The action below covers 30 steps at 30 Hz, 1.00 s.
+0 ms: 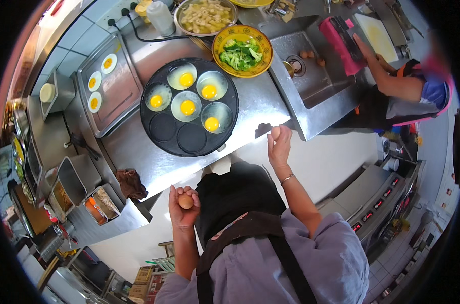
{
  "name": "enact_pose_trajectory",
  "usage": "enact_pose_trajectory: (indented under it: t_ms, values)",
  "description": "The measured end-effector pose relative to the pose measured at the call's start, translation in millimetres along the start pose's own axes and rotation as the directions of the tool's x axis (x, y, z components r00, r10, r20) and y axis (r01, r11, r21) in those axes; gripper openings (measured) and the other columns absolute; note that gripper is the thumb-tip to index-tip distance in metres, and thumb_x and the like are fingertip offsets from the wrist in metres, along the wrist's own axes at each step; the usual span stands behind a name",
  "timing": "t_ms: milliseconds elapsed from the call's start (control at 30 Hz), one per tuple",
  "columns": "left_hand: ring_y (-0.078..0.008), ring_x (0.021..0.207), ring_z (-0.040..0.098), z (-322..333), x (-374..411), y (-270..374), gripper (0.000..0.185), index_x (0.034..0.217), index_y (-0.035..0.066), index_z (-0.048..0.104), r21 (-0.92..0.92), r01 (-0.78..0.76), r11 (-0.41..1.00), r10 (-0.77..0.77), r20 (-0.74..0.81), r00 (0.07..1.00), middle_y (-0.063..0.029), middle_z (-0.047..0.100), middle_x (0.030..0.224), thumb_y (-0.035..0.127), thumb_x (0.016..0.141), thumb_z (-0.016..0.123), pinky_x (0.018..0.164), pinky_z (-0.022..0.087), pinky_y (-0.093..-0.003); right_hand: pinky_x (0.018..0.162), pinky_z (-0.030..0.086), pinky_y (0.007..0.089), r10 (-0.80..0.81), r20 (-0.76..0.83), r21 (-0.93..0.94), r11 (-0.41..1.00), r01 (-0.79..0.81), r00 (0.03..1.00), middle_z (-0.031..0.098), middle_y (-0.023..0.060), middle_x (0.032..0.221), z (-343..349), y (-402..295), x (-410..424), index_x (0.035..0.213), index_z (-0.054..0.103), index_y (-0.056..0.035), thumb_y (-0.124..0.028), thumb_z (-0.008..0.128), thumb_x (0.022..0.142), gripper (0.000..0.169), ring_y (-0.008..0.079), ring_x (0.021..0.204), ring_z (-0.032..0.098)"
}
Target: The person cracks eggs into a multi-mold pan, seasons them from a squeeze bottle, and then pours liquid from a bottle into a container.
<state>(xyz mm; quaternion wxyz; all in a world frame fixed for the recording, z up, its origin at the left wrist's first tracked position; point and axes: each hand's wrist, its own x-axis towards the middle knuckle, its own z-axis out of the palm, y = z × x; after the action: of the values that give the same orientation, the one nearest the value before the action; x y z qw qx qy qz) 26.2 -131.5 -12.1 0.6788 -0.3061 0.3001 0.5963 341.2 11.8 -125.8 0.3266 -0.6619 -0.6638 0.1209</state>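
My left hand [184,211] is turned palm up, fingers curled around a brown egg [186,201]. Another egg [276,132] is gripped in my right hand [280,148], over the counter's front edge close to the sink corner. Before me on the steel counter lies a round black egg pan [158,148] with several wells. Most wells hold a cracked egg [187,108] with a whole yolk and partly clear white. The two front-left wells, such as the dark one [192,138], contain no egg.
Three cooked eggs [94,82] lie on a steel tray [121,114] at left. A yellow bowl of broccoli [215,47] stands behind the pan. Eggshells [310,54] lie in the sink [313,97]. At right, a co-worker's hands [367,51] touch a pink-and-black object [342,45].
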Motion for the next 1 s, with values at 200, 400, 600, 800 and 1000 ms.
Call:
enact_pose_trajectory:
  t_ms: [200, 400, 600, 800, 1000]
  values:
    - [-0.0127, 0.081, 0.055, 31.1, 19.8, 35.5, 0.014, 0.104, 0.012, 0.059, 0.199, 0.123, 0.972, -0.123, -0.015, 0.992, 0.0003, 0.055, 0.088, 0.025, 0.098, 0.059, 0.070, 0.055, -0.0268, 0.090, 0.047, 0.0444, 0.108, 0.015, -0.101, 0.989, -0.106, 0.994, 0.049, 0.0223, 0.121, 40.4, -1.1, -23.7, 0.129, 0.047, -0.0020, -0.012, 0.075, 0.081, 0.056, 0.0409, 0.108, 0.053]
    - [-0.0131, 0.082, 0.057, 47.9, 28.2, 65.0, 0.014, 0.109, 0.011, 0.060, 0.426, 0.094, 0.900, -0.083, -0.044, 0.996, 0.0013, 0.056, 0.087, 0.016, 0.097, 0.060, 0.071, 0.055, -0.0266, 0.091, 0.047, 0.0440, 0.194, -0.103, -0.084, 0.976, -0.203, 0.976, 0.049, 0.0222, 0.122, 49.3, -13.7, -33.4, 0.131, 0.046, -0.0014, -0.010, 0.074, 0.082, 0.057, 0.0402, 0.109, 0.052]
    - [-0.0138, 0.084, 0.057, 51.2, 26.1, 88.2, 0.013, 0.109, 0.011, 0.059, 0.554, 0.088, 0.828, -0.115, 0.015, 0.993, 0.0009, 0.057, 0.088, 0.015, 0.097, 0.060, 0.071, 0.054, -0.0270, 0.091, 0.048, 0.0438, 0.199, -0.200, -0.069, 0.974, -0.216, 0.959, 0.049, 0.0240, 0.121, 56.4, -28.4, -32.8, 0.131, 0.045, -0.0002, -0.009, 0.072, 0.084, 0.055, 0.0410, 0.109, 0.052]
    - [-0.0149, 0.083, 0.056, 50.8, 27.7, 97.4, 0.014, 0.110, 0.011, 0.058, 0.630, 0.085, 0.772, -0.121, 0.014, 0.993, 0.0002, 0.055, 0.088, 0.018, 0.098, 0.059, 0.069, 0.052, -0.0274, 0.092, 0.046, 0.0427, 0.191, -0.243, -0.032, 0.978, -0.205, 0.951, 0.049, 0.0245, 0.121, 63.0, -32.0, -33.8, 0.132, 0.044, 0.0007, -0.008, 0.070, 0.086, 0.054, 0.0405, 0.109, 0.051]
    - [-0.0151, 0.075, 0.055, 77.2, 41.8, 113.8, 0.031, 0.100, 0.010, 0.060, 0.739, 0.032, 0.673, -0.114, 0.061, 0.992, -0.0005, 0.052, 0.080, 0.039, 0.101, 0.052, 0.063, 0.048, -0.0261, 0.093, 0.046, 0.0379, 0.163, -0.039, 0.283, 0.948, -0.145, 0.986, 0.052, 0.0220, 0.119, 12.5, -114.3, 8.1, 0.134, 0.042, 0.0006, -0.017, 0.067, 0.091, 0.052, 0.0341, 0.107, 0.055]
